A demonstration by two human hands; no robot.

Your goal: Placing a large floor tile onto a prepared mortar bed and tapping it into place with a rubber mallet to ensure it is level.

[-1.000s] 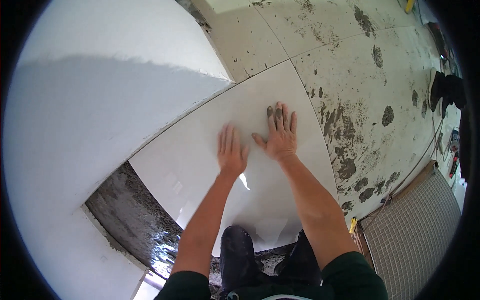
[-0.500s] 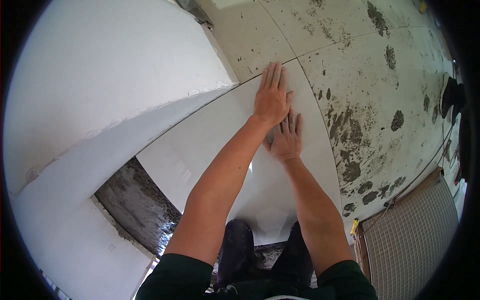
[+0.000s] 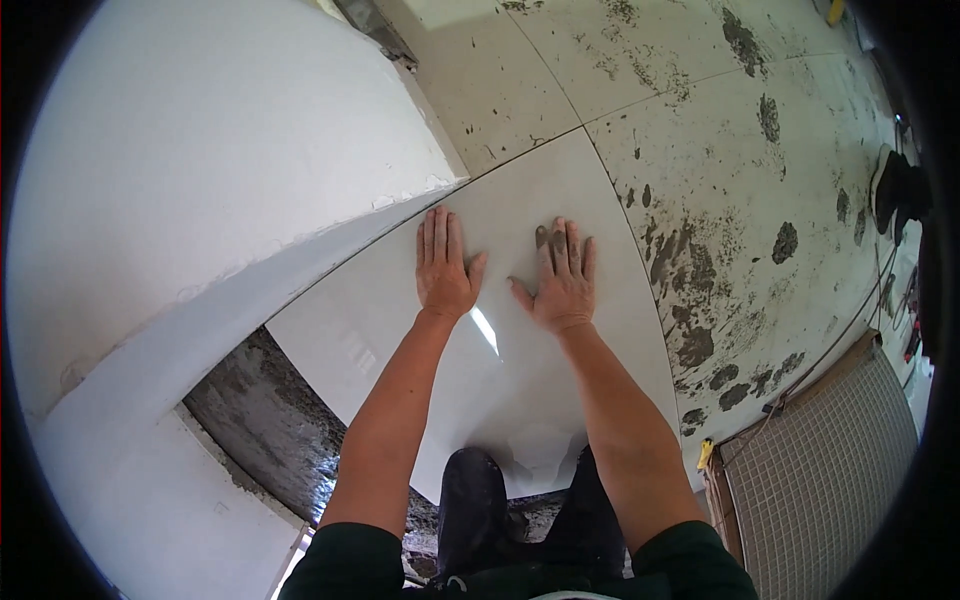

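Note:
A large glossy off-white floor tile lies in front of me, its left edge along the white wall and its far edge against the laid tiles. My left hand rests flat on it, palm down, near the wall side. To the right of it, my right hand is also flat on the tile, fingers spread and thumb out. Its fingertips carry grey mortar smears. Neither hand holds anything. My knees are at the tile's near edge.
Grey mortar bed shows at the left between tile and wall. Laid tiles on the right are spattered with dark mortar. A tile with a gridded back leans at the lower right, a cable beside it. A person's shoe stands at far right.
My left hand has come back and left from the tile's far edge, where it lay close to the right hand. The right hand has shifted slightly; both now lie apart.

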